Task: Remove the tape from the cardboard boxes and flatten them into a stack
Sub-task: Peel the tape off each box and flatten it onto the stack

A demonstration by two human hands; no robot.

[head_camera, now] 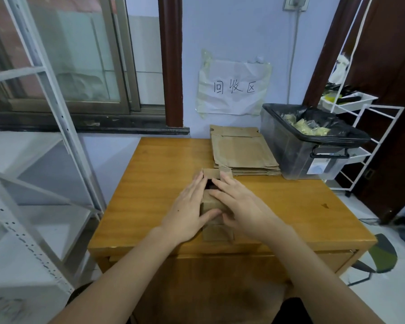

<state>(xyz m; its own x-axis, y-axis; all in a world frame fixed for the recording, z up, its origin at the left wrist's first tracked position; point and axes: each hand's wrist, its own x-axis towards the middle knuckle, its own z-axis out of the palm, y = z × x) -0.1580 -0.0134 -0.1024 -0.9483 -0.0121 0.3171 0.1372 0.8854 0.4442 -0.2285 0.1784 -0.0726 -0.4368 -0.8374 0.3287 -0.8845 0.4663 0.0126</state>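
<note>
A small brown cardboard box (214,205) lies on the wooden table (154,183), its far flaps open and a near flap lying flat toward me. My left hand (189,210) presses on its left side with straight fingers, thumb across the top. My right hand (240,206) lies over its right side, fingers straight and reaching to the far opening. Both palms cover most of the box. A stack of flattened cardboard boxes (242,152) lies at the back of the table against the wall.
A dark plastic bin (297,157) lined with a black bag and holding crumpled tape stands at the back right. A white wire rack (360,127) is beyond it. White metal shelving (45,160) stands left of the table. A paper sign (233,87) is taped to the wall.
</note>
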